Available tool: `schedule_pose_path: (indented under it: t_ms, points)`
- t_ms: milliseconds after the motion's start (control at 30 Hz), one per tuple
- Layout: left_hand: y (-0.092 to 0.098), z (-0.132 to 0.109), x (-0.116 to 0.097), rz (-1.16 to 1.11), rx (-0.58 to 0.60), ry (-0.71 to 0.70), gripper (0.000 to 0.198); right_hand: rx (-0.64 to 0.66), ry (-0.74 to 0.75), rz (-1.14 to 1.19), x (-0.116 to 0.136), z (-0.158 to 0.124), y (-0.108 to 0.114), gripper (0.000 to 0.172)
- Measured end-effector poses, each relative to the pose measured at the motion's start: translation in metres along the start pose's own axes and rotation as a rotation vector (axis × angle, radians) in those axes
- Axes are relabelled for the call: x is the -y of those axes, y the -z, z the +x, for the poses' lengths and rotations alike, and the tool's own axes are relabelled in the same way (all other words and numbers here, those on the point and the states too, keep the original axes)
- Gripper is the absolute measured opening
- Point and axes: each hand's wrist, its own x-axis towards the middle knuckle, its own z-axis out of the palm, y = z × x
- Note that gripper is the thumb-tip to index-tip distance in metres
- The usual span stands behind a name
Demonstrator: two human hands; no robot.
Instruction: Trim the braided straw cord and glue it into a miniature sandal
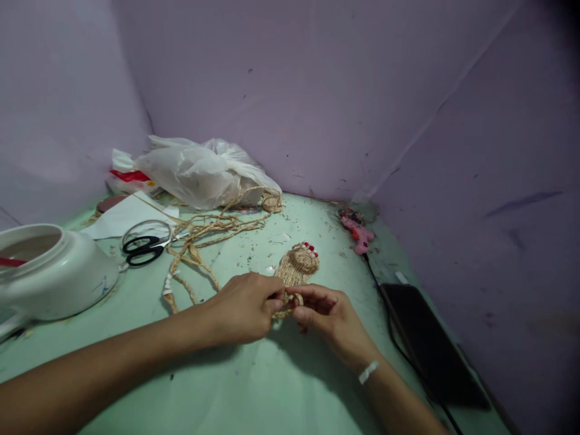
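Between my two hands is a small loop of tan braided cord [283, 313], pinched from both sides. My left hand [247, 305] closes its thumb and fingers on the left part of the cord. My right hand [328, 311] grips the loop's right part between thumb and fingertips. Just beyond my fingers lies a woven straw piece [296, 264] with a rounded coil and red and white beads at its top edge. Whether the loop joins this piece is hidden by my fingers. More braided cord [206, 238] lies in a loose tangle to the left.
Black-handled scissors [142, 249] lie beside a white pot [58, 272] on the left. A plastic bag [203, 172] and white paper [133, 214] are at the back. A pink glue gun [360, 234], its black cord [385, 308] and a dark phone-like slab [430, 344] are on the right.
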Motion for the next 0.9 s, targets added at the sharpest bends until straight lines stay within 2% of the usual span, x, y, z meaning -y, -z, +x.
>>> schedule_pose_path:
  t_ms: [167, 400, 600, 800, 900]
  points:
    - [0.001, 0.004, 0.005, -0.089, -0.04, 0.008, 0.016, -0.145, 0.096, -0.059, -0.003, 0.003, 0.004, 0.013]
    - [0.019, 0.015, 0.018, -0.211, -0.019, 0.005, 0.022, -0.312, 0.048, 0.038, -0.001, 0.007, 0.015, 0.022]
    - [0.032, 0.014, 0.019, -0.152, -0.028, 0.023, 0.021, -0.314, 0.031, 0.078, -0.001, 0.007, 0.016, 0.022]
    - [0.027, 0.01, 0.018, -0.154, 0.007, -0.08, 0.027, -0.252, 0.016, 0.175, -0.002, 0.008, 0.017, 0.025]
    - [0.023, 0.011, 0.019, -0.204, 0.052, -0.078, 0.028, -0.213, -0.009, 0.226, 0.0, 0.008, 0.018, 0.027]
